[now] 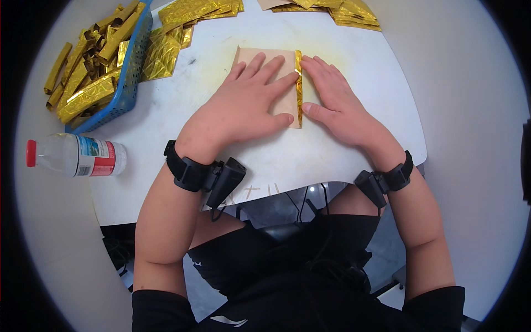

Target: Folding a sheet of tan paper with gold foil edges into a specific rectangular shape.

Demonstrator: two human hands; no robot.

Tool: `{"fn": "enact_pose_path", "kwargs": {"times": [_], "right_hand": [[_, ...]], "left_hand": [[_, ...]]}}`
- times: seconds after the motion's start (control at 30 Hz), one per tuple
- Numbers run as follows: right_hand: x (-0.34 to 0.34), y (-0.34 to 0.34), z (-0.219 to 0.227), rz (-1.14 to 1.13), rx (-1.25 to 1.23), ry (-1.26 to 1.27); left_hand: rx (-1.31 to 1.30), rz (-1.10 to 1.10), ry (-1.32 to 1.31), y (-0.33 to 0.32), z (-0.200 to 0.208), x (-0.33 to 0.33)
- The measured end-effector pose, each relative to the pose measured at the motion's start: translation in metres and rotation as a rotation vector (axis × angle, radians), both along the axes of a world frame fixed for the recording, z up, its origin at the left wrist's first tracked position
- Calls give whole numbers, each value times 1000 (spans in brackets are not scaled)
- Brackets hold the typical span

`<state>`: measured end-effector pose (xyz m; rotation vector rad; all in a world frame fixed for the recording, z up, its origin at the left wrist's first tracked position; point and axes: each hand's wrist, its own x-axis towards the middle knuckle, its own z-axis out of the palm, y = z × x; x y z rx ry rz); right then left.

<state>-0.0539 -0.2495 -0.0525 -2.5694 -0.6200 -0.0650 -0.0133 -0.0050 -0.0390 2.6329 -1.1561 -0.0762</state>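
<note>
Fingers (pixel 272 67) of the left hand (pixel 235 105) lie splayed on 1 tan sheet (pixel 285 99). I record the right hand (pixel 340 99), fingers extended, beside its gold strip (pixel 300 93) at 3 o'clock.

Passing room over the tabletop (pixel 390 105) right of the right hand (pixel 337 97), basket (pixel 131 77) (heaped full) and bottle (pixel 77 155) blocking left

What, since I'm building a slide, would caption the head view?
Left hand spread on a tan sheet, right hand at its gold edge, gold pieces in a blue basket.
</note>
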Motion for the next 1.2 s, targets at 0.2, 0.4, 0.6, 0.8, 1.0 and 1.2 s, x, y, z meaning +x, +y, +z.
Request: {"fn": "enact_pose_path", "kwargs": {"times": [0.2,0.4,0.6,0.8,1.0,1.2], "right_hand": [[-1,2,-1,3,-41,-33],[-1,3,-2,1,-65,-61],[0,5,-5,-14,-77,-87],[1,1,-4,-12,-47,-71],[0,0,-2,8,12,-44],[0,1,-2,8,1,-48]], "left_hand": [[3,4,-5,0,-1,0],[4,5,-5,0,-2,0],[15,22,3,-2,-1,0],[26,12,-31,-2,-2,-1],[17,12,-33,-2,-6,0],[31,17,-18,-2,-4,0]]}}
